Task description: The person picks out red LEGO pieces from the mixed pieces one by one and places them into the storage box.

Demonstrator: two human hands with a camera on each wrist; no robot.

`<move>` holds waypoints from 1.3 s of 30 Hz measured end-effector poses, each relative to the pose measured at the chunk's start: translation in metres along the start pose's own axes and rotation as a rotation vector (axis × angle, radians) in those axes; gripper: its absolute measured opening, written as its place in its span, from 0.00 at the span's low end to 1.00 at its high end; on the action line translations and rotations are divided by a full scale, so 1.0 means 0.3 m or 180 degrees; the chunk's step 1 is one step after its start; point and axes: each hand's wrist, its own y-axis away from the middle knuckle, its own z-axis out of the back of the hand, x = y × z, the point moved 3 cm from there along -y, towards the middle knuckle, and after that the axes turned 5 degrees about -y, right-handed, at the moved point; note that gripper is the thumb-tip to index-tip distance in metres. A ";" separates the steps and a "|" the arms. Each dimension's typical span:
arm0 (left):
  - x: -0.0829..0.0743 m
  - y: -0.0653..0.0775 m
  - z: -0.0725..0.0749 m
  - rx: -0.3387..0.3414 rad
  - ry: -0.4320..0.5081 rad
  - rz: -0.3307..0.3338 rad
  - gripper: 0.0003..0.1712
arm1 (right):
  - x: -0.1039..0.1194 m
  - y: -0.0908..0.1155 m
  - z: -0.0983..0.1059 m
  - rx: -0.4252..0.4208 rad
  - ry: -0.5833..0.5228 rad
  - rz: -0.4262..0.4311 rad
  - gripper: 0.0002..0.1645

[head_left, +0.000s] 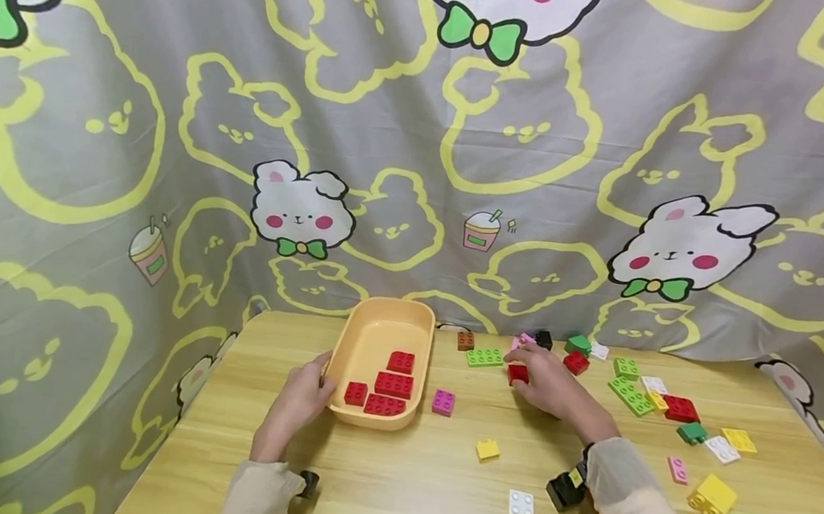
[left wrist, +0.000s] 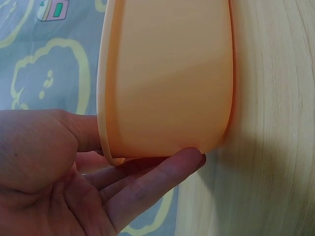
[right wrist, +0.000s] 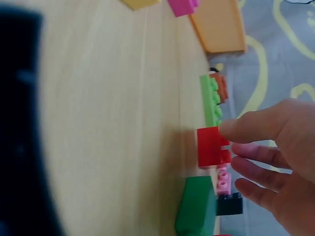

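Observation:
A shallow orange tray (head_left: 349,341) lies at the left of the table with several red toy building bricks (head_left: 393,385) inside. My left hand (head_left: 302,398) grips its near left corner; in the left wrist view the thumb goes over the rim and the fingers lie along the outside wall (left wrist: 172,88). At the back of the table, my right hand (head_left: 547,381) reaches over a red brick (head_left: 517,374). The right wrist view has the thumb at an upper corner of this red brick (right wrist: 210,147), with the other fingertips spread beside its studs.
A lime brick (head_left: 484,357), brown brick (head_left: 466,341) and dark green brick (right wrist: 197,206) surround the right hand. Between tray and hand sits a magenta brick (head_left: 443,402). Yellow (head_left: 487,450) and white bricks (head_left: 521,506) lie nearer; several others spread right. A patterned curtain (head_left: 404,168) hangs behind.

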 end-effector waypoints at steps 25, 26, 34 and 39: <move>-0.008 -0.002 -0.006 0.0088 0.0072 0.0043 0.32 | 0.015 -0.017 -0.006 0.0036 0.0045 0.0253 0.14; -0.008 -0.002 -0.005 0.0091 0.0063 0.0038 0.32 | 0.020 -0.016 -0.003 0.0014 0.0065 0.0269 0.14; -0.006 -0.005 -0.002 0.0100 0.0025 0.0032 0.32 | 0.111 -0.033 0.042 -0.0162 0.0256 0.0476 0.15; 0.002 -0.005 0.001 0.0098 0.0044 0.0066 0.33 | 0.205 -0.066 0.069 -0.0143 0.0314 0.0613 0.15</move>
